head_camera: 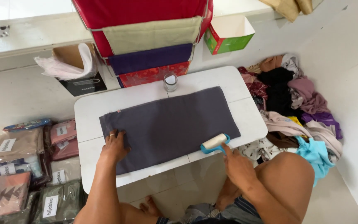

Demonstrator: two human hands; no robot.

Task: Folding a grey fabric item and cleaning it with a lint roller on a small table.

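Observation:
A dark grey cloth (170,124) lies spread flat on a small white low table (239,85). My left hand (113,146) presses flat on the cloth's near left corner, fingers apart, a ring on one finger. My right hand (236,162) grips the blue handle of a lint roller (214,142), whose white roll rests on the cloth's near right edge.
A small glass jar (170,82) stands at the table's far edge. Folded fabrics hang on a rack (150,39) behind it. A heap of loose clothes (295,108) lies to the right. Packed cloths in plastic bags (25,170) are stacked on the left. My bent knee (284,178) is under the right hand.

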